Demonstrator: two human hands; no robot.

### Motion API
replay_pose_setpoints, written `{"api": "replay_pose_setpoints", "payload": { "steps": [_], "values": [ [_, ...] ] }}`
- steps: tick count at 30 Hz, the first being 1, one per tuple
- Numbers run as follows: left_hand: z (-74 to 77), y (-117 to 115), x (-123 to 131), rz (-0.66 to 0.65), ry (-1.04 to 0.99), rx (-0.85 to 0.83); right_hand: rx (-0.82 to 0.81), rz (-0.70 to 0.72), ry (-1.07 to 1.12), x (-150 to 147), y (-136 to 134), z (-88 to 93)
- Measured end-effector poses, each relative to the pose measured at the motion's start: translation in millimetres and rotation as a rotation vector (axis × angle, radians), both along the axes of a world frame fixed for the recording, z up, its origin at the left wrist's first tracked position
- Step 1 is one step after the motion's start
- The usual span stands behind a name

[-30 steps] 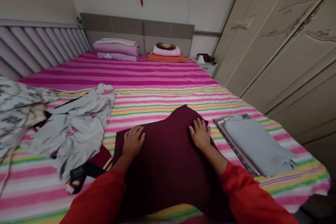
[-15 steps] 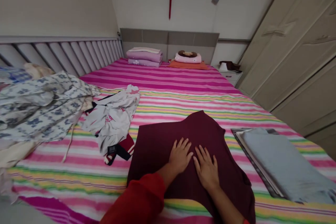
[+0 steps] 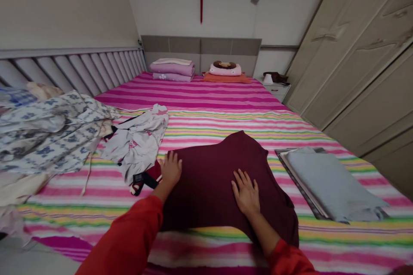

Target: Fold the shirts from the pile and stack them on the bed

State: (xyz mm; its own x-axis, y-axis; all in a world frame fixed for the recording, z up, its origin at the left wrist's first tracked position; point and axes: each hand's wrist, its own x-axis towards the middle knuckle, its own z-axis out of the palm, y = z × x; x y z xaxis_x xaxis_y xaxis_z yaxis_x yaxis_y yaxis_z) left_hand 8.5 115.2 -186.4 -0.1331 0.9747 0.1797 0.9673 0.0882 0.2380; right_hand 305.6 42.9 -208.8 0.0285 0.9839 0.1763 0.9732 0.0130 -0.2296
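A dark maroon top [image 3: 206,184] lies spread flat on the striped bedspread [image 3: 206,122] before me. Near its left edge, my left hand [image 3: 171,168] rests palm down with fingers stretched out. My right hand [image 3: 246,192] lies flat on the middle-right of the fabric, fingers spread. Neither hand grasps anything. Just left of my left hand is a crumpled light grey garment [image 3: 137,142] with pink print and a dark red and navy part.
A heap with a blue-flowered white garment [image 3: 48,137] lies at left. Folded grey-blue clothes [image 3: 322,180] are at right. Folded lilac bedding [image 3: 172,68] and a pink pillow [image 3: 225,69] sit by the headboard [image 3: 183,44]. A wardrobe [image 3: 351,60] stands at right.
My left hand has slid left from the middle of the maroon top to its left edge. My right hand stays flat on the fabric. The view has shifted slightly.
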Motion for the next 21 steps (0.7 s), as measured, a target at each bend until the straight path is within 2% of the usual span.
{"api": "replay_pose_setpoints", "payload": {
  "steps": [1,4,6,8,12,15,18,21],
  "values": [
    [-4.1,-16.0,22.5,-0.050,-0.016,0.039,-0.001,-0.008,-0.001,-1.8,-0.5,1.4],
    [-22.0,-64.8,86.0,-0.351,-0.072,0.112,-0.008,-0.031,-0.007,-5.1,-4.3,4.4],
    [-31.9,-87.7,101.6,-0.452,-0.082,0.140,-0.002,-0.033,-0.011,-1.7,-9.9,3.5],
    [-36.2,-96.6,88.2,-0.446,-0.079,0.148,0.022,-0.039,-0.018,8.7,-18.5,-0.8],
    [-36.0,-93.3,13.0,-0.281,-0.068,0.201,0.127,-0.097,-0.042,47.1,-40.9,-16.4],
    [-38.6,-102.6,-34.6,-0.205,-0.083,0.271,0.205,-0.134,-0.015,78.2,-57.9,-26.4],
    [-47.3,-124.3,-57.5,-0.134,-0.142,0.305,0.250,-0.177,0.088,102.4,-77.7,-34.6],
    [-59.4,-146.6,-65.4,-0.026,-0.313,0.326,0.347,-0.303,0.286,117.7,-104.0,-45.6]
  ]
}}
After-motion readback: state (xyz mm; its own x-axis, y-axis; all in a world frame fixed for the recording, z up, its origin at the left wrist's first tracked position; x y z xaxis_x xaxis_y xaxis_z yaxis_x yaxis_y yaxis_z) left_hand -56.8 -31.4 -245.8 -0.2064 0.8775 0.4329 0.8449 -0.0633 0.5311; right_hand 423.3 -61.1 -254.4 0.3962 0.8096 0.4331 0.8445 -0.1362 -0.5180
